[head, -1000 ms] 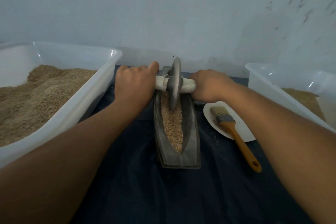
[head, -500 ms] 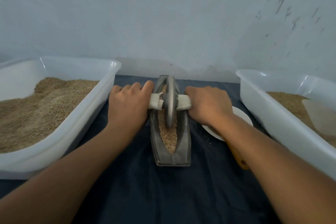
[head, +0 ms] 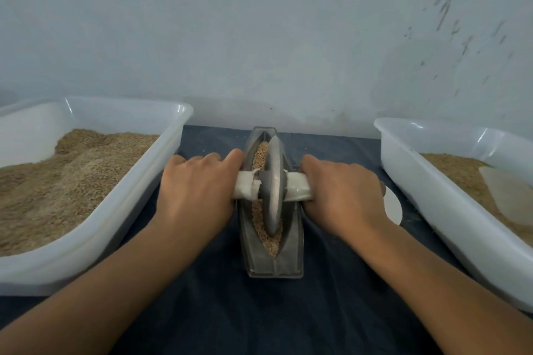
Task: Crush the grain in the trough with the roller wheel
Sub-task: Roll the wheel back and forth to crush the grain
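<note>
Head view. Left hand wrapped round the left stub of the wrapped axle, right hand wrapped round the right stub, knuckles up, one to each side of the roller wheel. Probably gripped this way so that equal weight bears down on both ends and keeps the disc upright in the groove (a one-sided push would likely tip it against a wall). Wheel seated edge-down about midway along the metal trough, which runs near to far on the dark cloth, squarely between the forearms. Set lengthwise like that, presumably, so the stroke goes straight out and back from the body.

Grain in the trough visible just near of the wheel and again far of it, kernels looking mostly whole, so crushing judged well short of done.

To the left, a white plastic tub heaped with brown grain, just beside the left wrist. To the right, a second white tub with a shallower layer of grain and a pale scoop-like piece (hard to identify) lying in it. Edge of a white dish peeking out behind the right hand, contents hidden.
</note>
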The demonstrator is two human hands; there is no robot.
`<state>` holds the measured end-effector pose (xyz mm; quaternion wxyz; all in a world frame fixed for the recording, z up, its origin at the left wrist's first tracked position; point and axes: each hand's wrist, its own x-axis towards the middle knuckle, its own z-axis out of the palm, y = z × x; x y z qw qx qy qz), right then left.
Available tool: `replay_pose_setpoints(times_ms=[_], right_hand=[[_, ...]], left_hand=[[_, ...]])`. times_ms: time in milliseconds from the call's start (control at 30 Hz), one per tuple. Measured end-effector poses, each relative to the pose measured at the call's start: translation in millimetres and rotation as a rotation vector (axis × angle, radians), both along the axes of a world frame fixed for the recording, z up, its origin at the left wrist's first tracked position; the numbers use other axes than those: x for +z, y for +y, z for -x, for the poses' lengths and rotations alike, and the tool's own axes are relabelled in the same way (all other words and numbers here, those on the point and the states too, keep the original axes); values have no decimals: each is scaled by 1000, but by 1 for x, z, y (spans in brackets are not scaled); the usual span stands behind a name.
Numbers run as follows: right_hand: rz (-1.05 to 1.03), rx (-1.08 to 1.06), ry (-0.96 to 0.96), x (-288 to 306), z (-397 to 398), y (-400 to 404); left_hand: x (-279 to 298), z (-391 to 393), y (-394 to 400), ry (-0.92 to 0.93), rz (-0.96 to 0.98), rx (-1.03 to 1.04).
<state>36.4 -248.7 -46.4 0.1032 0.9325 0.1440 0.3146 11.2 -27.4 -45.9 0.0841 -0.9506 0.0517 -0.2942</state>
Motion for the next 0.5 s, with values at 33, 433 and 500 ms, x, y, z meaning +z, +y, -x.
replay_pose_setpoints(times_ms=[33,433,500], right_hand=[[-14,8,22,0,-3,0],[-69,45,376,13,-53,1],[-44,50,443,19,-62,2]], left_hand=[[0,-1,0,1,4,0],[-2,-46,-1,-32,-54,66],[-3,-53,-1,-27,-33,68]])
